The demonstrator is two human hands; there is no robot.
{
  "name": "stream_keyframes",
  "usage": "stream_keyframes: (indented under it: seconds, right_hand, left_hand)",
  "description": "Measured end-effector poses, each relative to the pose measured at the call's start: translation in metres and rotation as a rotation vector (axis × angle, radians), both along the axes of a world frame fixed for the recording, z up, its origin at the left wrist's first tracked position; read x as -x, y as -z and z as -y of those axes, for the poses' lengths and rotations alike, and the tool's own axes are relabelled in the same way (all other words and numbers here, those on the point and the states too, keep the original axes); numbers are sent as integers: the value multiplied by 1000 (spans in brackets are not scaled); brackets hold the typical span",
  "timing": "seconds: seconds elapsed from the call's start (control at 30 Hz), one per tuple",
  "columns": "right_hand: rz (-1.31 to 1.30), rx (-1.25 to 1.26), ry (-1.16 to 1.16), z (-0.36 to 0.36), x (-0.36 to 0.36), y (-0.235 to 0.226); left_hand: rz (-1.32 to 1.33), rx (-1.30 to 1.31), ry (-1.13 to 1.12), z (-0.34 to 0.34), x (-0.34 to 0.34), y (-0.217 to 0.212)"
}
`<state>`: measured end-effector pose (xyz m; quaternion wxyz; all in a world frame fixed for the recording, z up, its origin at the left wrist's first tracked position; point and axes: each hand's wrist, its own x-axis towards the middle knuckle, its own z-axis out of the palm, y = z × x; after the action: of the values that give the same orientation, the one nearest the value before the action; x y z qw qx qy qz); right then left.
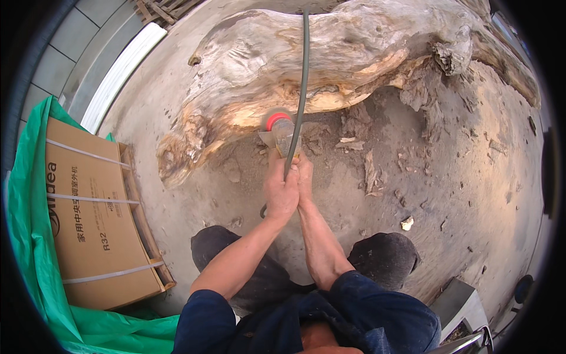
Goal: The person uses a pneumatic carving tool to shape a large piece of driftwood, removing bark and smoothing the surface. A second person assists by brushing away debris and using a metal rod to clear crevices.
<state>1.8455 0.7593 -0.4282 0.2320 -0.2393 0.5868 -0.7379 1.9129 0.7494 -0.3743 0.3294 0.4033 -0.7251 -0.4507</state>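
An angle grinder [285, 134] with a red part [277, 121] near its disc is held out in front of me. Its disc looks blurred and meets the lower edge of a large weathered log [265, 62], where paler wood shows. My left hand [279, 192] is wrapped round the grinder's rear. Pressed close beside it, my right hand [304, 177] is also closed on the tool. A thick grey-green cable [304, 76] crosses over the log and passes in front of the grinder and my left hand. The fingers are partly hidden.
Bark pieces [370, 172] and crumbs lie on the dusty floor [460, 194]. At left stands a strapped cardboard carton [97, 236] beside green sheeting [35, 236]. A long white strip [121, 79] lies behind it. At lower right is a grey metal object [457, 307].
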Motion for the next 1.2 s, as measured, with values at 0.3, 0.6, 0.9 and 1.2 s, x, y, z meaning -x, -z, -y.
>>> stream_keyframes:
  seconds: [0.3, 0.6, 0.9, 1.2]
  right_hand:
    - [58, -68, -42, -4, 6, 10]
    - [20, -236, 75, -6, 2, 2]
    - [17, -303, -60, 14, -41, -24]
    - [73, -302, -35, 21, -43, -13]
  left_hand:
    - [-38, 74, -15, -9, 10, -4]
    - [93, 198, 17, -9, -8, -14]
    - [-348, -232, -184, 24, -83, -113]
    - [-344, -220, -274, 15, -108, -96]
